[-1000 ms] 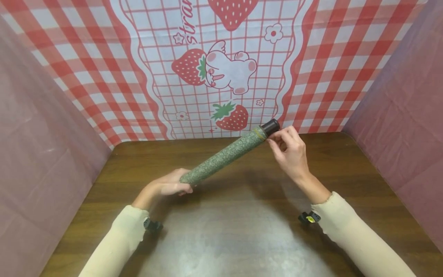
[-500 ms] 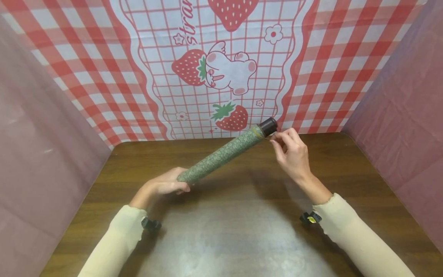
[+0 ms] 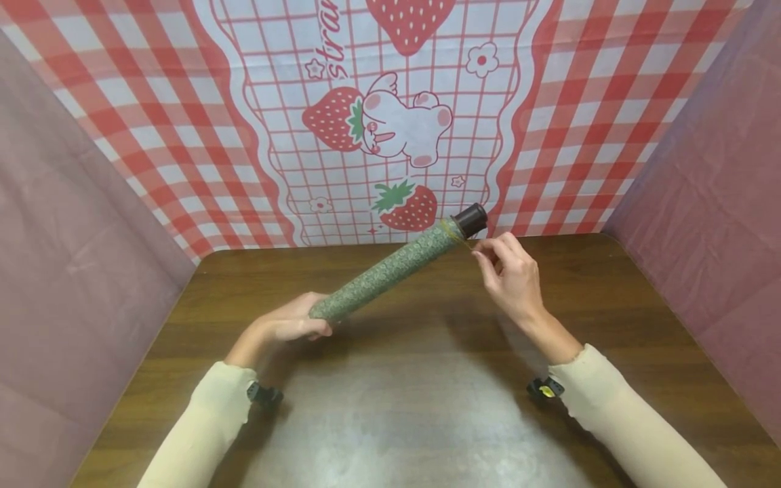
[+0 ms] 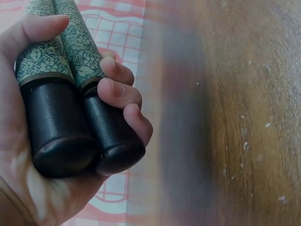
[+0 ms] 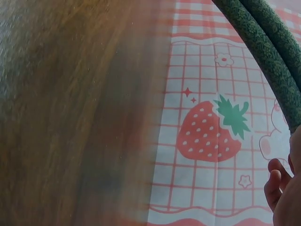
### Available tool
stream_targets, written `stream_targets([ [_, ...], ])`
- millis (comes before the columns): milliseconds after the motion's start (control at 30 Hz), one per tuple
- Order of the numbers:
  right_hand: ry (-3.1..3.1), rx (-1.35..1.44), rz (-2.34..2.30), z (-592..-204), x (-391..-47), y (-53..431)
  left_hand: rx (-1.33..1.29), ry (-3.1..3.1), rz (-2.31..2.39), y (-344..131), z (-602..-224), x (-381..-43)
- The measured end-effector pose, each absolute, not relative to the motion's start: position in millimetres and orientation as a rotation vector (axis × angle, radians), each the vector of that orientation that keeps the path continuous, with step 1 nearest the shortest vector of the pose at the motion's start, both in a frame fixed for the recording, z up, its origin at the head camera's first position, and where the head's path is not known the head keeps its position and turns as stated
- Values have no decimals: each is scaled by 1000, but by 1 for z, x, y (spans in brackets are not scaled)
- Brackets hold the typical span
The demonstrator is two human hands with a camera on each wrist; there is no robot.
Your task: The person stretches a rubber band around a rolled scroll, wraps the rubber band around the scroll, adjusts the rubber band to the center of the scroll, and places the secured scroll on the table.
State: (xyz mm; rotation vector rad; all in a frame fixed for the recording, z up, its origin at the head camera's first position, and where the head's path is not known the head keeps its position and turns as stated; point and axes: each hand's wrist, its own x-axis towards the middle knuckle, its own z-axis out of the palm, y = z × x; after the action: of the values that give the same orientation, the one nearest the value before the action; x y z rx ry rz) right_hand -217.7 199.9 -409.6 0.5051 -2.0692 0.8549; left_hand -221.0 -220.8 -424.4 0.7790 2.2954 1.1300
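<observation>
A rolled scroll [image 3: 390, 271] in green patterned cloth slants up to the right above the wooden table [image 3: 427, 407]. My left hand [image 3: 299, 322] grips its near end. In the left wrist view that hand [image 4: 89, 70] wraps round two dark end knobs [image 4: 89, 136] lying side by side. The far end has a dark cap [image 3: 471, 219] and a thin yellowish cord [image 3: 450, 228] round the roll. My right hand [image 3: 488, 249] is just below the cap, thumb and forefinger pinching a strand of that cord. The right wrist view shows the two green rolls [image 5: 263, 52] and curled fingertips [image 5: 276, 181].
A red checked cloth with strawberries and a white bunny [image 3: 403, 129] hangs behind the table. Pinkish sheets [image 3: 73, 257] close in the left and right sides. Small black cameras sit on both wrists [image 3: 545, 388].
The right hand has come off the dark cap and now pinches just below it. The scroll and the left hand have shifted slightly left.
</observation>
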Motion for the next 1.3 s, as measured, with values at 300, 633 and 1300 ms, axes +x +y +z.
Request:
stream_targets([
  [300, -2058, 530, 827, -409, -217, 191, 777, 2313, 1102, -219, -425, -220],
  [633, -2059, 522, 849, -406, -216, 193, 762, 2344, 1077, -219, -428, -219],
  [1300, -2143, 567, 805, -416, -209, 210, 777, 2623, 911, -242, -459, -236],
])
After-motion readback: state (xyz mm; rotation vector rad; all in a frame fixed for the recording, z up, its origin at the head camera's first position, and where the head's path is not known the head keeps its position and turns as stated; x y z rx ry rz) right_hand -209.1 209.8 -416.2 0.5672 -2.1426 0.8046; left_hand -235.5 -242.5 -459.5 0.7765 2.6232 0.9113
